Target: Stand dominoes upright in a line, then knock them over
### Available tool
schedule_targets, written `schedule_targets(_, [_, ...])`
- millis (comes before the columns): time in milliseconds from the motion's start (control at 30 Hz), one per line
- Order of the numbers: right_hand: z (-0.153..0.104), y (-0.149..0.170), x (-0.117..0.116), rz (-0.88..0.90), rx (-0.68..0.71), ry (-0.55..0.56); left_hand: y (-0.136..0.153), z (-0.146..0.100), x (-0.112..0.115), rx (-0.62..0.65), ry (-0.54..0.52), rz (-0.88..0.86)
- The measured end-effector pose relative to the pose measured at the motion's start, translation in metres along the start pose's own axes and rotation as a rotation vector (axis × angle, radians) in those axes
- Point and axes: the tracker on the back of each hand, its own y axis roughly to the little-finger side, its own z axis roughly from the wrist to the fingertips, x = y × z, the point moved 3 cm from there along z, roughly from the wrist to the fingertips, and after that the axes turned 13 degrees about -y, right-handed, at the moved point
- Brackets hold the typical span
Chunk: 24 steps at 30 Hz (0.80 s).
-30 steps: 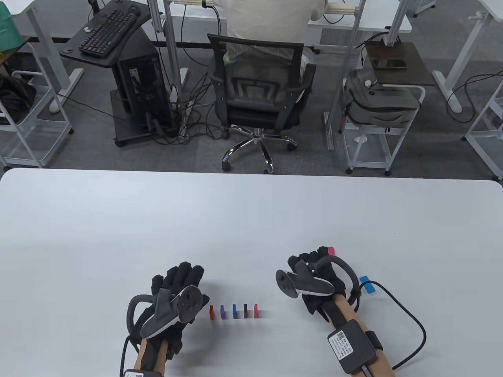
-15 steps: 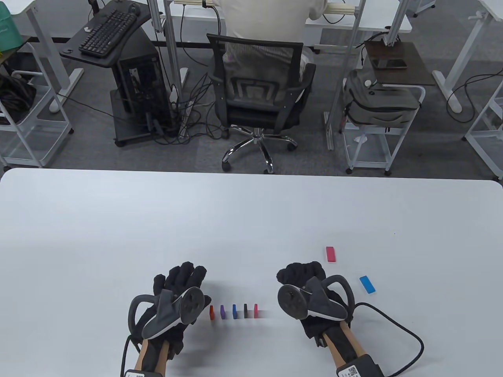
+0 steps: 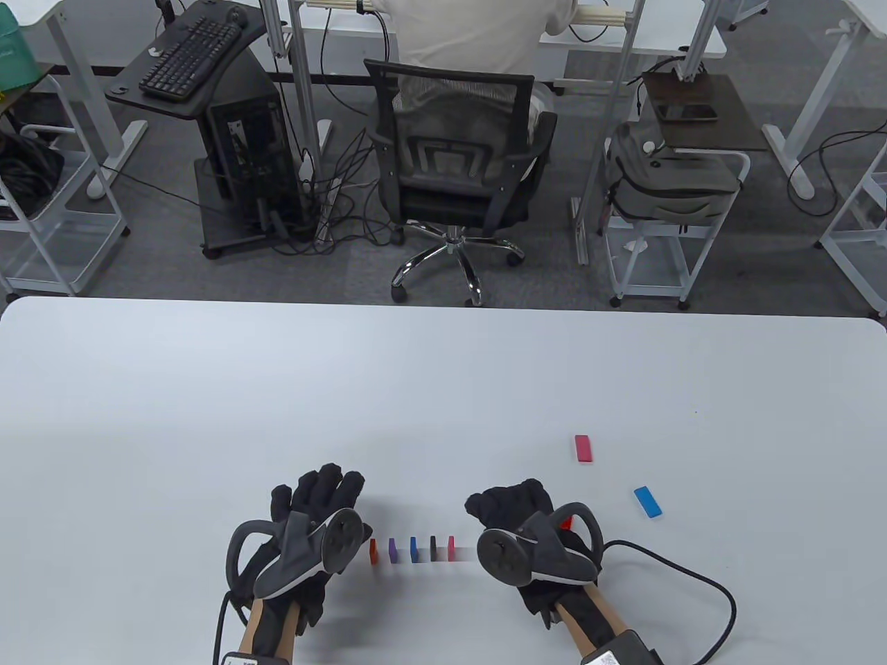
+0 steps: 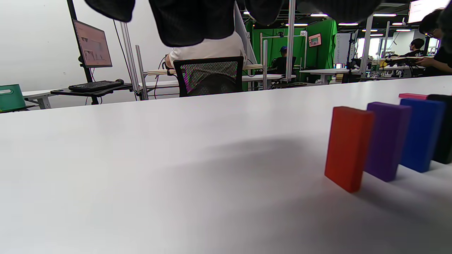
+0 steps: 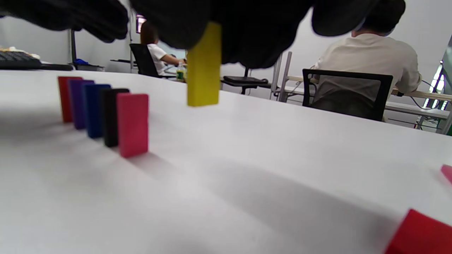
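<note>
Five dominoes stand upright in a row: orange (image 3: 374,551), purple (image 3: 393,550), blue (image 3: 414,548), black (image 3: 433,547) and pink (image 3: 451,547). My right hand (image 3: 502,504) hovers just right of the pink end. In the right wrist view it pinches a yellow domino (image 5: 204,65), held upright a little above the table and beside the row's pink domino (image 5: 132,124). My left hand (image 3: 317,490) rests on the table left of the orange domino (image 4: 348,148), fingers (image 4: 190,19) straight, holding nothing.
A red domino (image 3: 567,523) lies flat under my right wrist, also in the right wrist view (image 5: 420,234). A pink one (image 3: 583,448) and a blue one (image 3: 647,501) lie flat further right. The white table (image 3: 443,388) stretches far beyond them.
My right hand has moved left and nearer, from over the flat pink domino to the right end of the row. The left hand and the row have stayed put.
</note>
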Motion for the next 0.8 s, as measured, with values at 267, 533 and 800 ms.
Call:
schedule_targets(267, [0.008,-0.011,-0.015,-0.013,0.011,-0.014,-0.001,0.0,0.0,0.005,0.005,0.016])
schedule_targets(533, [0.015,-0.018,-0.023,-0.027,0.029,-0.06,-0.001,0.0,0.001,0.009,0.014,0.025])
schedule_targets(800, [0.017,-0.022,-0.024,-0.031,0.044,-0.066,-0.002,0.0,0.001,0.009,0.018,0.026])
